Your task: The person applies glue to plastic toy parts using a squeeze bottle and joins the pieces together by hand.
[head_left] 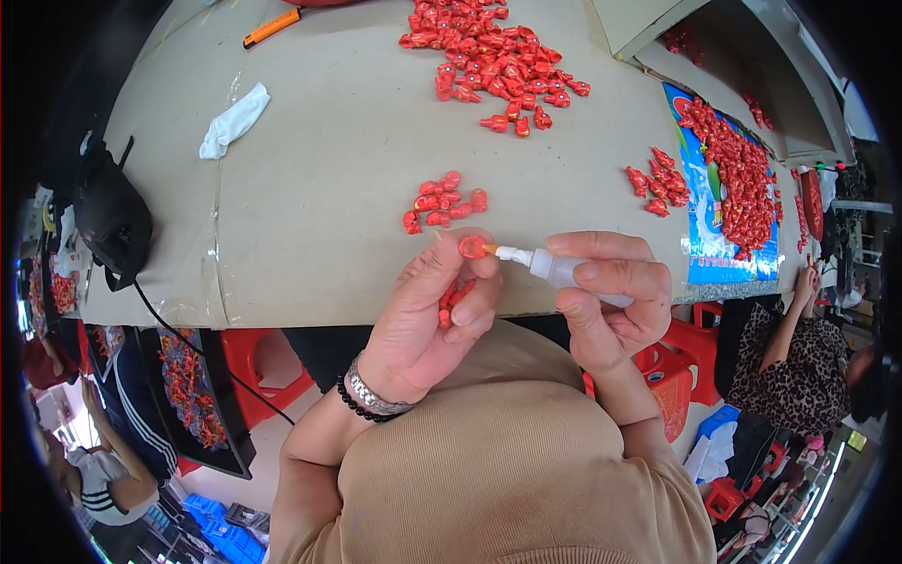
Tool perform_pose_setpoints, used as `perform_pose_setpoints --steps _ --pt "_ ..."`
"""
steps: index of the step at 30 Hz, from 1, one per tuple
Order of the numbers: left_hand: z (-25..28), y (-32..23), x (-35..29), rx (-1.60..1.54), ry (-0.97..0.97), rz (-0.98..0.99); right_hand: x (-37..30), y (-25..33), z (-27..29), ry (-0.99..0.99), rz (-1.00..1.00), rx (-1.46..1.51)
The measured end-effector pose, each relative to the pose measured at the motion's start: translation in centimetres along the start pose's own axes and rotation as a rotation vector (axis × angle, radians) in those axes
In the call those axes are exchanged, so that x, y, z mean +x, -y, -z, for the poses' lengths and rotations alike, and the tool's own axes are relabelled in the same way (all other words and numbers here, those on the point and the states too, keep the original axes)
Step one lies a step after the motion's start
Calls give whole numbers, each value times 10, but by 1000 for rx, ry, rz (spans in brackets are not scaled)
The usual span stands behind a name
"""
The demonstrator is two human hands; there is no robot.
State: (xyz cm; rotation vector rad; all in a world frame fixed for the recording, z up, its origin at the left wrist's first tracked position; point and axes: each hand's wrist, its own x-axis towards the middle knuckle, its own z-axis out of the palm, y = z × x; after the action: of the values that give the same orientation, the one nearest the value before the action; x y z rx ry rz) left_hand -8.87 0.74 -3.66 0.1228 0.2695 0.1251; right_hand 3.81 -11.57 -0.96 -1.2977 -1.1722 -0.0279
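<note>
My left hand (427, 305) pinches a small red plastic piece (472, 247) between thumb and forefinger, and its curled fingers keep several more red pieces (451, 303) in the palm. A translucent white squeeze bottle (556, 269) is gripped by my right hand (615, 296). Its nozzle, wrapped in white near an orange tip, points left and meets or nearly meets the pinched piece; exact contact is too small to tell. Just beyond my left hand lies a small cluster of red pieces (442, 199) on the table (319, 188).
A large heap of red figures (498, 56) spreads across the far side. More cover a blue sheet (700, 254) at right, beside a loose group (658, 183). Leftward are a white cloth (235, 120), an orange cutter (272, 28) and a black corded device (111, 211). Other people sit at both sides.
</note>
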Motion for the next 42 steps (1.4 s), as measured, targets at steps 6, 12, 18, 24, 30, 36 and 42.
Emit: perform_pose_setpoints --steps 6,12,18,24,30,36,42 --pt "-1 -1 -1 -5 -32 5 -1 1 3 -8 -15 -34" --pt "0 -1 1 -16 4 -3 -4 -1 -1 -140 -126 122" --pt "-1 -1 0 -7 -37 -23 -4 -5 -2 -201 -311 343" --pt "2 -1 1 -30 21 -15 -7 -13 -4 -237 -370 481" --pt "-1 -1 1 -14 -4 -20 -8 -14 -4 -235 -388 501" --pt "-2 -2 1 -2 -20 -29 -8 -13 -5 -224 -374 474" --pt "1 -1 2 -5 16 -63 -9 -11 -5 -219 -364 470"
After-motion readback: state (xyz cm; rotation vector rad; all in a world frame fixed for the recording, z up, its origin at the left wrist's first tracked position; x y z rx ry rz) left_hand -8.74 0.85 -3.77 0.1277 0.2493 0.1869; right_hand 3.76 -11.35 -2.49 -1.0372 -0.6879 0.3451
